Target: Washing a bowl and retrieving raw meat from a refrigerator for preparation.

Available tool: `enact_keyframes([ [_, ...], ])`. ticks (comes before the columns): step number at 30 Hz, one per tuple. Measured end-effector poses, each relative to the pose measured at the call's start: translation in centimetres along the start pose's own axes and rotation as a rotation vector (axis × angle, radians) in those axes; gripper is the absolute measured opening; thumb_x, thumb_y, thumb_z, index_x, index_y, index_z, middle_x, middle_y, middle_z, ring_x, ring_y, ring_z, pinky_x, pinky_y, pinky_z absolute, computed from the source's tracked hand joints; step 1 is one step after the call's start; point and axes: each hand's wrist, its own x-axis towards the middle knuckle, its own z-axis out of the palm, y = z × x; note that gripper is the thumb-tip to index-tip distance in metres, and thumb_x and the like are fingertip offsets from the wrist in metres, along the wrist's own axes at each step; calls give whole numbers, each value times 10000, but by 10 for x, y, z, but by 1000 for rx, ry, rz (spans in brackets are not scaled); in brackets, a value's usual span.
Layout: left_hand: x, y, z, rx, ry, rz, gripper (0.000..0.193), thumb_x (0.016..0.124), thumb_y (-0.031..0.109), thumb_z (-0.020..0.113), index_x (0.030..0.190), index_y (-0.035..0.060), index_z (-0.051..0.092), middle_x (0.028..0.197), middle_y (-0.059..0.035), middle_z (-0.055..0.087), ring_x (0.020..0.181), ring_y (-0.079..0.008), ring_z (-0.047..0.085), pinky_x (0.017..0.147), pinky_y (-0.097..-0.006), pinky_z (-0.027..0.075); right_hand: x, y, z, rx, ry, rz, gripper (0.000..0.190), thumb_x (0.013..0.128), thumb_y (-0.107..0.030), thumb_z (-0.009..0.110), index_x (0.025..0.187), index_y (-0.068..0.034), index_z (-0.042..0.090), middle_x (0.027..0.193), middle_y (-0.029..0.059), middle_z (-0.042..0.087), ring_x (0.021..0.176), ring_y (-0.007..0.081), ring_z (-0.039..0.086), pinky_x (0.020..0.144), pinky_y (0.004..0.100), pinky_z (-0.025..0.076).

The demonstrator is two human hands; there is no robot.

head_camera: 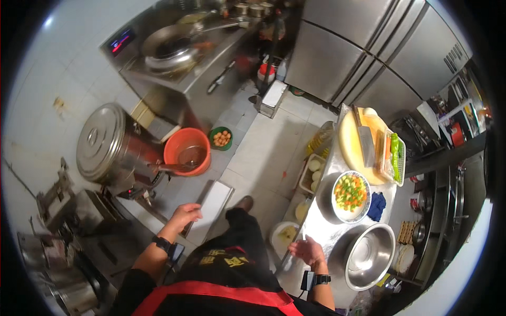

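My left hand [185,215] hangs in the air with nothing in it, fingers loosely bent. Below it lies a long white-topped box [215,203] on the floor. My right hand [307,251], also bare, is at the near edge of the steel table [316,221]; whether it touches the top I cannot tell. To its right stands a wide stainless steel bowl [369,256] with nothing seen inside. Farther up, a patterned white bowl [351,197] holds diced orange, green and yellow vegetables [350,193]. A dark blue cloth [376,206] lies beside that bowl.
A cleaver [366,144] rests on a round cutting board [348,136], next to a basket with green peppers [394,154]. On the floor stand an orange bucket [187,144], a green bowl of eggs [221,139] and a large lidded pot [114,146]. A wok [168,43] sits on the stove.
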Motion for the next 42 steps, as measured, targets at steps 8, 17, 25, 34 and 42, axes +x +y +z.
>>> enact_keyframes([
  [8,126,169,-12,115,93,72,501,819,124,660,1272,-14,498,1081,-101,634,897,-164,631,732,-284,501,-19,-44,39,-313,24,152,498,967,-373,419,1113,85,552,1032,220,640,903,313,647,803,416,541],
  [17,276,316,58,246,-4,6,432,875,162,619,1241,-43,513,1037,-115,654,894,-174,650,736,-272,503,-90,-220,140,-537,-167,-473,313,972,-206,494,1111,57,591,1033,117,663,950,186,621,853,305,488],
  [25,511,451,186,437,-242,151,428,864,152,621,1242,-24,526,1056,-107,636,885,-165,636,720,-278,489,-129,-430,191,-410,303,-909,365,865,-157,573,1142,79,554,1058,168,649,971,224,606,898,329,451],
  [34,651,585,346,663,-536,199,391,864,162,630,1209,-7,559,989,-77,648,869,-150,626,721,-283,495,-39,-756,166,-359,394,-1120,302,956,-168,521,1170,42,556,1059,132,651,967,199,627,849,324,500],
  [42,668,676,377,889,-508,434,366,862,167,650,1182,0,587,1020,-100,664,902,-151,621,804,-294,499,70,-970,129,-92,481,-1366,410,854,-214,693,1152,38,568,1038,93,640,954,180,627,748,301,525],
])
